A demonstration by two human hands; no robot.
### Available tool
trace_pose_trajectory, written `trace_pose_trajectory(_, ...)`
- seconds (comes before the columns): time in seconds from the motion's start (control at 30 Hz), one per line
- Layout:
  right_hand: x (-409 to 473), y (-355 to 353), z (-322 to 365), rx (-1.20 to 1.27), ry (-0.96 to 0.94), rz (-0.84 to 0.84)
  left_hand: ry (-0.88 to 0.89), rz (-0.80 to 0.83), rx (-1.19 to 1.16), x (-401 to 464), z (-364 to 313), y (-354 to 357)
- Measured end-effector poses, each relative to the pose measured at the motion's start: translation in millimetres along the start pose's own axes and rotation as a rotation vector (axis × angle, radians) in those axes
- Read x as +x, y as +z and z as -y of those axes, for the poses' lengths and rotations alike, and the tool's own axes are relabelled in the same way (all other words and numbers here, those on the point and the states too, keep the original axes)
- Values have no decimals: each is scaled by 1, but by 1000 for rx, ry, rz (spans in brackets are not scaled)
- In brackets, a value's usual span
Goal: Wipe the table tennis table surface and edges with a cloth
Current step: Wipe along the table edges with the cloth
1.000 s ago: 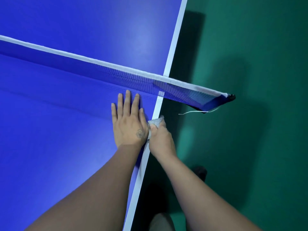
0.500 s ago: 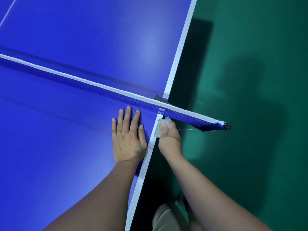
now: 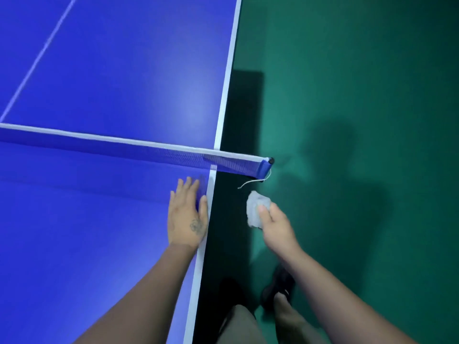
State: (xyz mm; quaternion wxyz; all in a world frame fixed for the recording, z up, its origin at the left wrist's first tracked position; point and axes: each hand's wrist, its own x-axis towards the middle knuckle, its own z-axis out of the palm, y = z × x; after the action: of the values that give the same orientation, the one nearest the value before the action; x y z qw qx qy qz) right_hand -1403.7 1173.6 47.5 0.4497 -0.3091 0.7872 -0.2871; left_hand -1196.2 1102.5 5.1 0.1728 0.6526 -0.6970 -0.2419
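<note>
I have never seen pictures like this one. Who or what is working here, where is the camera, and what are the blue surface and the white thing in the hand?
No machine works here: a person does, with two bare hands. The camera sits on the person's head and looks forward and down, so both forearms reach in from below.

The blue surface is a table tennis table with a white edge line. The net crosses it and sticks out past the side. The green area is the floor.

The left hand rests flat on the table near the edge, fingers straight. The right hand holds a crumpled white cloth over the floor, beside the table and not touching it. Below, the person's legs and a dark shoe show.
</note>
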Motion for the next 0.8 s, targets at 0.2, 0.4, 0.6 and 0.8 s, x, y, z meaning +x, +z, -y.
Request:
trace_pose_trajectory(0.2, -45, -71, 2, 79, 44, -79, 9, 36, -227, -61, -63, -51)
trace_pose_trajectory(0.4, -41, -112, 3, 211, 33, -132, 96, 36, -180, -60, -109, -87)
trace_pose_trajectory(0.6, 8, -131, 20, 250, 3, -124, 158, -82, -173, -10, -158, -99)
trace_pose_trajectory(0.8, 81, -154, 40, 140, -9, -35, 44, -94, -217, 66, -194, -76)
